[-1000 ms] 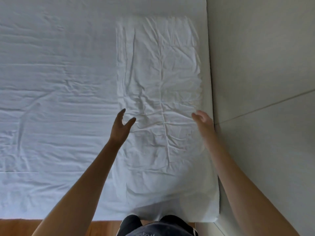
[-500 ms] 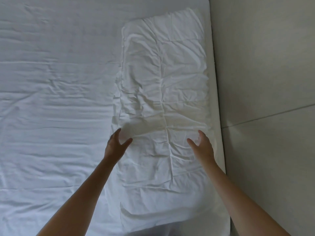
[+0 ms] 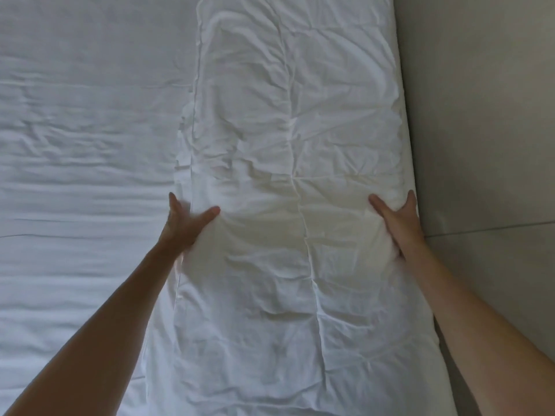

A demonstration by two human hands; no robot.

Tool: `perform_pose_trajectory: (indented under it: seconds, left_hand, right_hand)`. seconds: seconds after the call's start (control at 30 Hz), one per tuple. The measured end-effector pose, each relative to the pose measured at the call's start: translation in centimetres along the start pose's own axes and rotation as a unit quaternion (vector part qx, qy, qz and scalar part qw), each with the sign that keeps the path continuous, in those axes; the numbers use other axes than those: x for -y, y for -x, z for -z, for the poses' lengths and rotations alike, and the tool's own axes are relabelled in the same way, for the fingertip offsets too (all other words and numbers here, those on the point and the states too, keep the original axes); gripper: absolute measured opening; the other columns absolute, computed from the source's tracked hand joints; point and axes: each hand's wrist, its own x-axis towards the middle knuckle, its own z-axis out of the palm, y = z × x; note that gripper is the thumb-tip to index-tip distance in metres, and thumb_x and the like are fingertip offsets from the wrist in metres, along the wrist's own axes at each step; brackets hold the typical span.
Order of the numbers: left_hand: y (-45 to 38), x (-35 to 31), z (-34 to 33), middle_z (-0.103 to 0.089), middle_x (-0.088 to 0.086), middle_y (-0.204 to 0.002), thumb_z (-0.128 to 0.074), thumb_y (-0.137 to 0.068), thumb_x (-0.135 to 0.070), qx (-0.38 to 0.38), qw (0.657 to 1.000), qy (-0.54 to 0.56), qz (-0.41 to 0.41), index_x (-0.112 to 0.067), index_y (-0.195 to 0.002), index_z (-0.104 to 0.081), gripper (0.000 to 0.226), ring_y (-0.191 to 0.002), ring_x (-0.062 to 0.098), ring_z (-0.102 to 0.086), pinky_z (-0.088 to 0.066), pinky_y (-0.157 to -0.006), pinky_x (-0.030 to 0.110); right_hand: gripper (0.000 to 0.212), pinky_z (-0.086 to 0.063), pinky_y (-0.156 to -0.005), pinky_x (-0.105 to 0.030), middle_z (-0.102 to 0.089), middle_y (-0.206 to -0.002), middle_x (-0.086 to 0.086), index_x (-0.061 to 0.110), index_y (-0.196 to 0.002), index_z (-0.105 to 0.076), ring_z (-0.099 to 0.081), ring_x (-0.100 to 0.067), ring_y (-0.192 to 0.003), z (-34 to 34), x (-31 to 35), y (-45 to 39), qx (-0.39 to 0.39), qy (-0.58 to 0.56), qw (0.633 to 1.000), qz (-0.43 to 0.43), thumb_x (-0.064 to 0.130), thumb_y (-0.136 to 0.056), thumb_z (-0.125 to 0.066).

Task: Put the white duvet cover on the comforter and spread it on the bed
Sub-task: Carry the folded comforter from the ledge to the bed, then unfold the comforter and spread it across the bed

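A folded white comforter (image 3: 288, 163), puffy with a stitched seam down its middle, lies lengthwise along the right side of the bed (image 3: 75, 175). Stacked folds show along its left edge. My left hand (image 3: 186, 225) grips that left edge, thumb on top and fingers down the side. My right hand (image 3: 398, 223) grips the right edge the same way, close to the wall. Fabric bulges up between each thumb and forefinger. I cannot make out a separate duvet cover.
A wrinkled white sheet covers the mattress to the left of the comforter. A pale grey wall (image 3: 480, 130) runs right along the bed's right edge, with a thin horizontal joint line in it.
My view has moved closer over the bed. Both hands went from hovering open above the comforter to taking hold of its left and right edges.
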Motion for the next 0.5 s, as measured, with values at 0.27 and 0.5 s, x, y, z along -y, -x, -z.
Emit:
perform_pose_trajectory:
  seconds: [0.27, 0.5]
  left_hand:
    - [1.1, -1.7, 0.0, -0.071, -0.003, -0.103, -0.077, -0.054, -0.054, 0.006, 0.998, 0.022, -0.056, -0.022, -0.113, -0.061, 0.07, -0.094, 0.018, -0.068, -0.055, -0.086, 0.039]
    - [11.5, -8.3, 2.8, -0.064, -0.01, -0.095, -0.074, -0.079, -0.01, -0.019, 0.978, 0.042, -0.204, -0.018, -0.112, -0.053, 0.039, -0.081, -0.002, -0.059, -0.042, -0.064, 0.004]
  right_hand:
    - [0.086, -0.051, -0.09, -0.029, -0.06, -0.127, 0.0, 0.018, -0.141, -0.044, -0.062, -0.016, -0.107, -0.5, 1.7, 0.8, 0.045, -0.074, 0.995, 0.042, 0.034, -0.068, -0.086]
    - [0.041, -0.055, -0.062, -0.02, -0.068, -0.094, 0.002, 0.012, -0.113, -0.063, -0.068, -0.007, -0.075, 1.8, 7.4, 9.5, 0.057, -0.207, 0.972, 0.098, -0.003, -0.076, -0.074]
